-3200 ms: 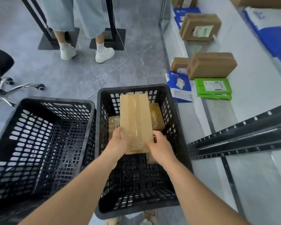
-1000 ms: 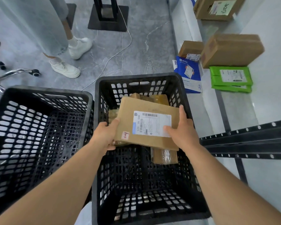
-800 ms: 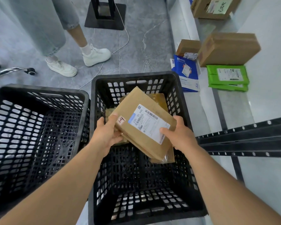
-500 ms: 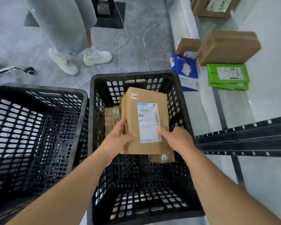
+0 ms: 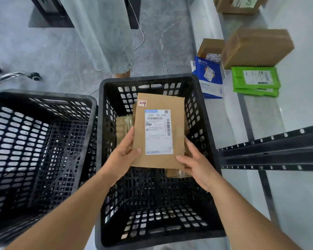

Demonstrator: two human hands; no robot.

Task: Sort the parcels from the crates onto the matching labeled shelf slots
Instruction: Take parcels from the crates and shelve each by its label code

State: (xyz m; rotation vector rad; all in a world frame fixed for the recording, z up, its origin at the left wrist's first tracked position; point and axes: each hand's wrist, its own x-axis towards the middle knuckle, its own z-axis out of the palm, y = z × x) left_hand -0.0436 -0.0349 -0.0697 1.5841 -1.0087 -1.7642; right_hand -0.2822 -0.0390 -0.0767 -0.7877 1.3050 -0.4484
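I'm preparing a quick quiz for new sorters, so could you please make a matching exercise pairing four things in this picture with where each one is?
Things:
1. cardboard parcel
2. green mailers
3. left crate
4. blue mailer

Places:
A. leaning on the shelf edge, beside the right crate
B. held by the left hand and right hand
C. on the floor, no parcels visible inside
D. flat on the shelf, in front of a brown box

Pairs: 1-B, 2-D, 3-C, 4-A
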